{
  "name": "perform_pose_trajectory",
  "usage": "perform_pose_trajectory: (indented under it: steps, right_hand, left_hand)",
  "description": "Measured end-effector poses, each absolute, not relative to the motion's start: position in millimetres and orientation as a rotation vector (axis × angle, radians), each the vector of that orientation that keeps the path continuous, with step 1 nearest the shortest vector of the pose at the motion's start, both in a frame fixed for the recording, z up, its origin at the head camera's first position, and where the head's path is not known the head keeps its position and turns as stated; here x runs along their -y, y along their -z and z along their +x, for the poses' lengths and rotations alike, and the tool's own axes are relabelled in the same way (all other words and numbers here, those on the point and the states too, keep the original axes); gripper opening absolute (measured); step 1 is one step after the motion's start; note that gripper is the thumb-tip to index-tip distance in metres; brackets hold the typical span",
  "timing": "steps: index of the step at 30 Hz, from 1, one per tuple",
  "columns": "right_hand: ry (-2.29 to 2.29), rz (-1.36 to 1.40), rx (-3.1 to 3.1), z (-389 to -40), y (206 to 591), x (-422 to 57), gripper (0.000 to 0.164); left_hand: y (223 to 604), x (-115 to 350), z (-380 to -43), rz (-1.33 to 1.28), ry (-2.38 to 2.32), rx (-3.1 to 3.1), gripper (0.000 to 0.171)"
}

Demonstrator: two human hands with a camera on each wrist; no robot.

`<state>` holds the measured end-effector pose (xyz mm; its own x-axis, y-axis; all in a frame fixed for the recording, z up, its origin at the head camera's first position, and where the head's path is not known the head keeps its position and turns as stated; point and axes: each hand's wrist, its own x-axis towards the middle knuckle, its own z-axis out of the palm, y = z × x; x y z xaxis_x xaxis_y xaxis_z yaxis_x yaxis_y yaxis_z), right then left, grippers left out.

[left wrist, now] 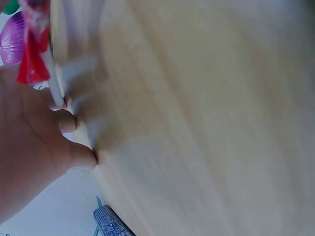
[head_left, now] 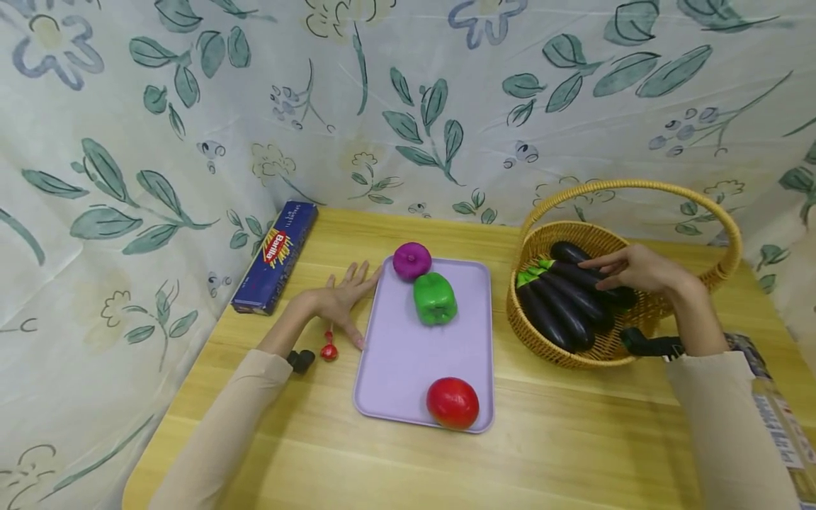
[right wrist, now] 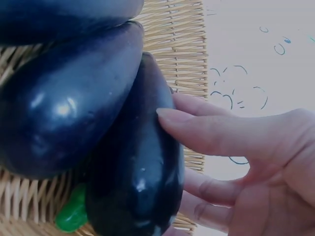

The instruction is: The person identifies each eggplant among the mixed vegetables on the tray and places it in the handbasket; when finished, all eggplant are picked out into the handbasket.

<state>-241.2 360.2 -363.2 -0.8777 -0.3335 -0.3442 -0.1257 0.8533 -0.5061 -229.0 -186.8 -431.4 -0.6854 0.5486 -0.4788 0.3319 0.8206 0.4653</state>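
Observation:
My left hand [head_left: 341, 301] lies with fingers spread at the left rim of the lilac tray [head_left: 401, 375]; thumb and forefinger reach that rim. Just below the palm is a red-wrapped lollipop [head_left: 329, 352], its white stick running toward the hand. Inside the wicker basket [head_left: 561, 358], my right hand [head_left: 647, 269] holds an eggplant [right wrist: 138, 162], thumb on one side and fingers on the other; its far side is hidden. Several other eggplants [head_left: 567, 312] lie beside it. On the tray are a purple onion [head_left: 411, 261], a green bell pepper [head_left: 435, 299] and a red tomato-like piece [head_left: 452, 403].
A blue spaghetti box [head_left: 274, 258] lies at the table's back left. The basket's tall handle [head_left: 627, 185] arches over the right forearm. Partly behind the right sleeve is a package [head_left: 780, 425] at the right edge. A floral cloth [head_left: 357, 106] hangs behind the table.

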Motion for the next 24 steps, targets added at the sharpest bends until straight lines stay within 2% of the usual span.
perform_pose_trajectory:
  steps: [24]
  right_hand:
    - [0.754, -0.301, -2.548, -237.7, 362.5, -363.1, 0.048]
  left_hand:
    - [431.5, 186.2, -227.8, 0.661, -0.448, -2.374, 0.153]
